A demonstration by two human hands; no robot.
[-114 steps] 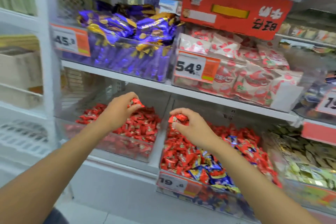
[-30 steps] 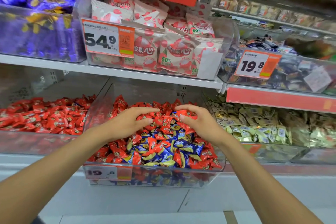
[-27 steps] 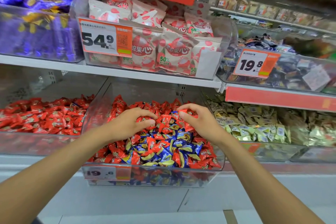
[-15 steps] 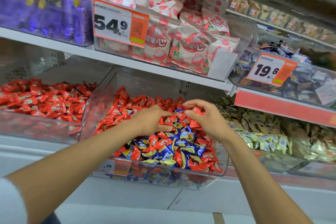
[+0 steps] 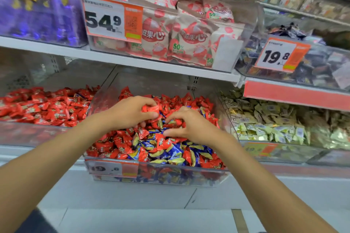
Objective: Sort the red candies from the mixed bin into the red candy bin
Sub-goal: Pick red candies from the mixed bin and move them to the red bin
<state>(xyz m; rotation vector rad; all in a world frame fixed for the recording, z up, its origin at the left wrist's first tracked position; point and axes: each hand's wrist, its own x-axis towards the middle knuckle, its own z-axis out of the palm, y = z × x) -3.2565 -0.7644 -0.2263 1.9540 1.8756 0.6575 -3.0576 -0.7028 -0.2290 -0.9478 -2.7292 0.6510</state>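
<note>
The clear mixed bin [image 5: 113,168] on the lower shelf holds red candies and blue-and-gold candies [image 5: 170,154] piled together. Both hands are in it. My left hand [image 5: 128,113] pinches a red candy [image 5: 151,108] between thumb and fingers above the pile. My right hand [image 5: 191,126] lies lower on the pile, its curled fingers closing round red candies [image 5: 175,122]. The red candy bin [image 5: 37,134] stands directly left of the mixed bin, full of red wrappers [image 5: 47,108].
A bin of pale yellow candies [image 5: 274,125] sits to the right. The shelf edge [image 5: 132,62] overhangs the lower bins, carrying bins of pink-white bags [image 5: 170,30], purple packs [image 5: 37,11] and dark candies [image 5: 312,62]. White floor [image 5: 142,219] lies below.
The hands went from the red bin side to the mixed bin. Over the last second both dug into the pile; the left now lifts a red candy, the right has sunk lower.
</note>
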